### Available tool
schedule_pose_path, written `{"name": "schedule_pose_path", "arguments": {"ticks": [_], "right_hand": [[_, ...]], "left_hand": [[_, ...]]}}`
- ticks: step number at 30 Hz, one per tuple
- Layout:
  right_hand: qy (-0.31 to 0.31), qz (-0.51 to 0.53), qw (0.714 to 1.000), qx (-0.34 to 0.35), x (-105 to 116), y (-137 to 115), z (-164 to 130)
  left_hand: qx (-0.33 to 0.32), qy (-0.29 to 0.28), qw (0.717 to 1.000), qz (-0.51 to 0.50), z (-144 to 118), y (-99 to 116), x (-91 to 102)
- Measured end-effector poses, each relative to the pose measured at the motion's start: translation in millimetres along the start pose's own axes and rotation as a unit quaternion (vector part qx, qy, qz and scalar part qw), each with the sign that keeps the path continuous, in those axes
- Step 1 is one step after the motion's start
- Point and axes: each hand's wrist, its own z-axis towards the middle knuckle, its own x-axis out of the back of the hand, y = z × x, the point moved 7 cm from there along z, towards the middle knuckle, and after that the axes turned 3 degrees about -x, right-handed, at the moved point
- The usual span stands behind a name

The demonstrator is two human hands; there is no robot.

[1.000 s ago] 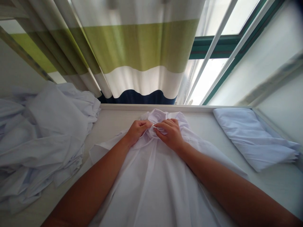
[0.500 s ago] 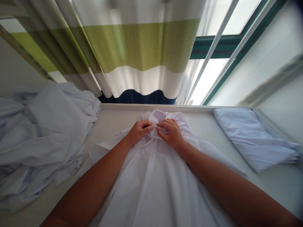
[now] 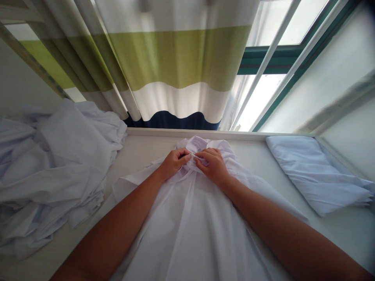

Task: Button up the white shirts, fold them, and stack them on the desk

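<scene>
Our left hand (image 3: 172, 163) and right hand (image 3: 213, 167) met at the collar end of the white shirt (image 3: 193, 226), fingertips almost touching; both were closed in a pinch on the cloth where the two front edges come together, and what lay between the fingertips, a button perhaps, was too small for us to tell; the shirt itself lay spread front-up on the pale table (image 3: 140, 152), collar toward the far edge, body running back under our forearms.

To do this well, we judged that each hand should grip only its own edge of the placket; the pinch had to sit close to the fastening point, so the thin fabric stayed flat and the edges lined up before anything was pushed through; pulling hard would only bunch the collar, which was already gathered into folds just beyond our fingers.

Further out, a loose heap of white garments (image 3: 55, 171) lay to the left, near the shirt's sleeve but apart from our hands; a folded white piece (image 3: 316, 175) rested well off to the right; a striped curtain (image 3: 175, 66) hung behind the table's far edge, beside the window frame (image 3: 272, 58).
</scene>
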Motion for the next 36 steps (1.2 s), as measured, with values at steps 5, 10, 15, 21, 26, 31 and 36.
{"name": "schedule_pose_path", "arguments": {"ticks": [5,10,15,21,26,31,36], "right_hand": [[-0.012,-0.005,1.000,0.001,-3.2,2.5,0.5],[-0.011,0.002,1.000,0.008,-3.1,1.5,0.4],[-0.007,-0.009,1.000,0.017,-2.4,-2.5,-0.6],[-0.013,-0.014,1.000,0.010,-2.4,-4.0,-0.8],[-0.043,-0.013,0.999,-0.026,-7.8,-0.9,-1.2],[-0.018,0.014,0.999,-0.036,-4.7,-0.6,-2.0],[-0.009,0.063,0.996,-0.058,-2.8,3.0,-1.8]], "left_hand": [[0.001,0.002,1.000,0.023,-0.3,-0.5,-0.2],[0.013,0.010,1.000,0.000,1.1,-1.1,0.8],[0.026,0.016,0.999,-0.015,1.1,-0.5,1.2],[0.017,0.026,1.000,0.003,1.0,-0.7,0.7],[0.019,0.041,0.998,-0.034,2.6,-3.4,1.9],[0.046,0.039,0.995,-0.076,2.6,-7.1,1.1],[0.026,0.036,0.997,-0.064,1.6,-2.6,-0.6]]}}
